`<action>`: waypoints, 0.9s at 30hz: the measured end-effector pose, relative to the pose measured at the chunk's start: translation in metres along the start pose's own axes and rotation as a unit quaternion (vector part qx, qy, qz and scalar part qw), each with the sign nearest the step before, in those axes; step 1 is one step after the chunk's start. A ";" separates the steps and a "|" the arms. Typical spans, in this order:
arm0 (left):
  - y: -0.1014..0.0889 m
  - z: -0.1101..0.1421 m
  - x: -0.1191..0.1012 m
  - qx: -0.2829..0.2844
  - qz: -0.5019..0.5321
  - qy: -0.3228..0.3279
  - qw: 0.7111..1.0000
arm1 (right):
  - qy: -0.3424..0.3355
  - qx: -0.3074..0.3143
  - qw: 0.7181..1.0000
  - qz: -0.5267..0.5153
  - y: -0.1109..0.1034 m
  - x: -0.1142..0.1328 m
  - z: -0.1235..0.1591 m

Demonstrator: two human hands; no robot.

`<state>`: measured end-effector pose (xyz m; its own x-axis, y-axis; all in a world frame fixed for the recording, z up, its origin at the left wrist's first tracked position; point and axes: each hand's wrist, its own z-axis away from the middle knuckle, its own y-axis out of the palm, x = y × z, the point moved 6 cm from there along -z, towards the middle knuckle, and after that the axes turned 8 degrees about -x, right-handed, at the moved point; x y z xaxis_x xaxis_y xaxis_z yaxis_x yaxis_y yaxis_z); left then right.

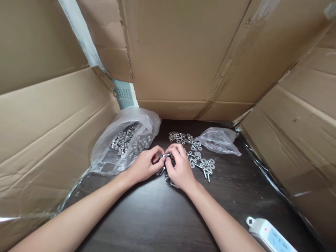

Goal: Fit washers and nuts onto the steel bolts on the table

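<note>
Over the middle of the dark table, my left hand (145, 163) and my right hand (180, 168) meet at the fingertips. Between them is a small silver bolt (167, 154), pinched from both sides. Something ring-like seems to sit on the bolt near my left fingers, too small to tell whether washer or nut. Just below the fingers lie a few more bolts (172, 184), partly covered by my right hand. Behind and right of that hand spreads a loose pile of bolts (207, 173) and flat washers (211, 161).
An open clear plastic bag (154, 122) full of bolts stands to the left. A flatter plastic bag (219, 140) lies at the back right. Cardboard walls (189, 52) enclose the dark table (147, 224) on three sides. A white power strip (270, 234) sits at front right.
</note>
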<state>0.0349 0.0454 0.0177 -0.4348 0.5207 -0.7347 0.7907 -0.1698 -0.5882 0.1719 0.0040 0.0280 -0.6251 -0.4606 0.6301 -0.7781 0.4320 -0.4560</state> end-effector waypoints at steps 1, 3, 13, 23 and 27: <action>0.000 0.000 0.000 -0.001 0.002 0.001 1.000 | 0.000 -0.004 1.000 -0.009 0.000 0.000 0.000; 0.000 0.000 -0.001 -0.004 0.007 -0.001 1.000 | -0.002 -0.010 1.000 -0.027 -0.002 0.002 0.000; -0.003 -0.002 0.000 -0.013 0.036 -0.027 0.999 | 0.013 -0.022 0.999 -0.029 -0.006 0.002 -0.001; -0.003 -0.003 0.004 -0.021 0.044 -0.053 0.997 | 0.000 -0.047 0.999 -0.024 -0.010 0.004 -0.002; -0.003 -0.003 0.004 -0.022 0.040 -0.055 0.997 | -0.020 -0.057 0.998 -0.012 -0.011 0.005 -0.002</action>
<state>0.0323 0.0509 0.0171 -0.4125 0.4110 -0.8130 0.8420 -0.1686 -0.5124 0.1776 -0.0020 0.0376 -0.6100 -0.5010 0.6139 -0.7822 0.5044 -0.3656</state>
